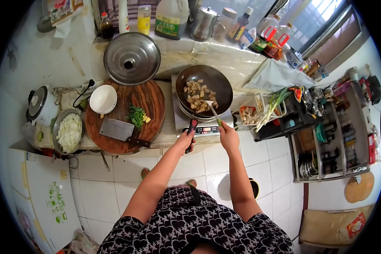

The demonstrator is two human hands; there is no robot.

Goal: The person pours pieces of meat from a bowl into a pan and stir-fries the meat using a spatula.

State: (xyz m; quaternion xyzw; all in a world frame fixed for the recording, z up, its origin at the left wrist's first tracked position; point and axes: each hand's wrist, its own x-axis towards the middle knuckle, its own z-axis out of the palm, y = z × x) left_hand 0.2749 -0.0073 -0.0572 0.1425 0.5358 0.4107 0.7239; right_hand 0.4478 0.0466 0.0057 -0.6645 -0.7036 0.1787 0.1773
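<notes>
My left hand (186, 141) is wrapped round the black and red handle of a dark wok (221, 80), which sits on a silver cooker (180, 127). Browned meat pieces (194, 89) lie inside the wok. In my right hand (229, 137) is the green-ended handle of a spatula (214, 111), its blade down among the meat. Left of the cooker, a round wooden board (152, 99) carries a cleaver (116, 129), a white bowl (103, 99), chopped greens (136, 117) and pale garlic pieces (146, 119).
A metal lid (132, 55) leans behind the board. At the far left are a bowl of sliced pale vegetables (70, 132) and a rice cooker (39, 101). Bottles (171, 21) line the back ledge. Green onions (275, 106) and a shelf rack (321, 144) stand right.
</notes>
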